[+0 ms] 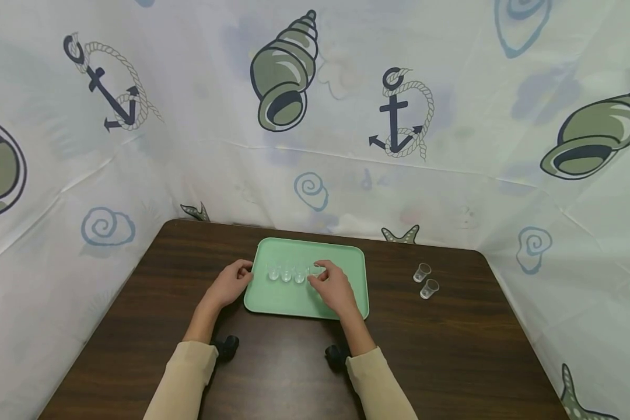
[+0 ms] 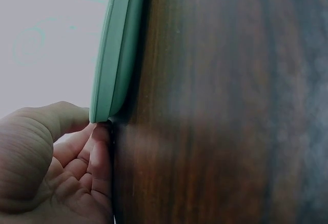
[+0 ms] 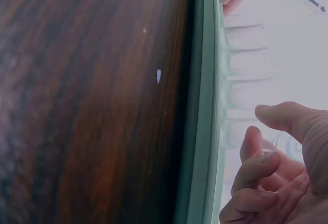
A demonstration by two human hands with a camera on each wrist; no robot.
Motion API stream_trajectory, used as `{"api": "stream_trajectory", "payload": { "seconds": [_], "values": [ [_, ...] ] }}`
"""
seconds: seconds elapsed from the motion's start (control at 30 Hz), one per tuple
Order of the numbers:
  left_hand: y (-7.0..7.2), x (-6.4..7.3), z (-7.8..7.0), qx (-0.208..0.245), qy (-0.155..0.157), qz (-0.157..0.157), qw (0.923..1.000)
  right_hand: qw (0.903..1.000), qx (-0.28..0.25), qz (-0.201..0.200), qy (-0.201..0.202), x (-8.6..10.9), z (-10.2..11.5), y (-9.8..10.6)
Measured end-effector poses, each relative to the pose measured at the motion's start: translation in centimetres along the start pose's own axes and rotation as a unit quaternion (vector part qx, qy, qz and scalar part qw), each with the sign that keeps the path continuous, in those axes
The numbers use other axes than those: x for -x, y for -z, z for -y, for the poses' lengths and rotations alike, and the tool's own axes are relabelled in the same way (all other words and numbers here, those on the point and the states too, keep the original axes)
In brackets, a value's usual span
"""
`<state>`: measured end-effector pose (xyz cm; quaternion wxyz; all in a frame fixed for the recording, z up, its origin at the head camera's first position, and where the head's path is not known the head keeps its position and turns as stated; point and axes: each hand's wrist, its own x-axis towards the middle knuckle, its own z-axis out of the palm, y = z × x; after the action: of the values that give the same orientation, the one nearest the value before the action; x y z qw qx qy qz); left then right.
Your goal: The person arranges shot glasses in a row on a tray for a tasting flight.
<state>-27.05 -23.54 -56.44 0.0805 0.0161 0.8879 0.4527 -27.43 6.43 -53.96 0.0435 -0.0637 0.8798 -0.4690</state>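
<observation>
A tug from the left hand [image 1: 233, 282] pinching the pale-green rectangular tray [image 1: 299, 252] at nine o'clock, or a nine-o'clock drift of the right hand [image 1: 334, 286], curled round a clear round cup [image 1: 314, 270] near centre, could topple neighbouring clear cups [image 1: 286, 275].

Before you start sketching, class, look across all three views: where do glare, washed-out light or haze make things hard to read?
Head view: a soft sheen on the near tabletop, the clear cups faint against the green tray; left wrist view: pale haze across the wood, the backdrop almost white; right wrist view: backdrop overexposed again, cup outlines fading into it.
</observation>
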Motion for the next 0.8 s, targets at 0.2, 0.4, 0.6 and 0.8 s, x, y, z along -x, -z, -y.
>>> {"api": "stream_trajectory", "payload": {
  "seconds": [0.2, 0.4, 0.6, 0.8],
  "values": [
    [-0.1, -0.1, -0.2, -0.003, -0.003, 0.000, 1.0000, 1.0000, 0.001, 0.006, -0.002, 0.4, -0.4, 0.4],
    [-0.3, -0.3, 0.0, -0.003, -0.003, 0.001, 1.0000, 0.9998, 0.010, 0.003, -0.015, 0.9, -0.7, 1.2],
    [-0.1, -0.1, 0.1, 0.001, -0.002, 0.002, 1.0000, 0.9995, 0.015, -0.020, -0.020, 1.6, -0.6, 2.2],
    [-0.2, -0.3, 0.2, -0.005, -0.003, -0.001, 1.0000, 0.9982, 0.025, -0.049, -0.024, 2.4, -0.3, 3.5]
  ]
}}
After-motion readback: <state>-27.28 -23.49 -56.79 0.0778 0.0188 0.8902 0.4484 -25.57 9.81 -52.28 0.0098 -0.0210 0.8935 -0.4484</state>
